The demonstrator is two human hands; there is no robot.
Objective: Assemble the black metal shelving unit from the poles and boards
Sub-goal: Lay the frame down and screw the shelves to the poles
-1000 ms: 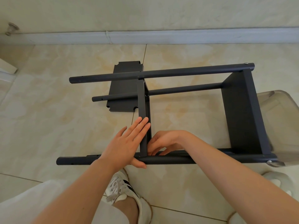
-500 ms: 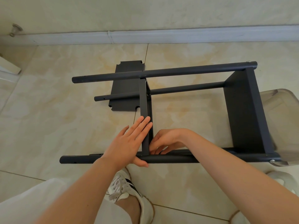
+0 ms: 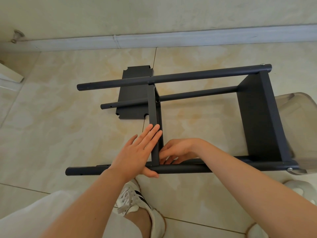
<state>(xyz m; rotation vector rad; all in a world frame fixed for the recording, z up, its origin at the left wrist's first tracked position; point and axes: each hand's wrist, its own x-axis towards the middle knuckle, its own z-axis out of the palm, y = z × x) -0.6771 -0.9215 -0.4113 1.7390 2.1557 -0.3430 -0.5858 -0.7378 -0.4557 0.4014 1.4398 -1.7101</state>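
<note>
Two boards sit fixed in the shelf frame (image 3: pixel 260 117), lying sideways on the floor (image 3: pixel 68 134). The left hand (image 3: pixel 135 152) presses flat on the middle board (image 3: pixel 153 107); the right hand (image 3: pixel 178 150) curls at its corner, grip unclear. Stiff, probably light metal: better held by the poles (image 3: pixel 188 78).

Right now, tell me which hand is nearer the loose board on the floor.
Left. The left hand lies flat on the middle shelf, fingertips toward the loose board; the right hand is beyond that shelf, farther away.
</note>
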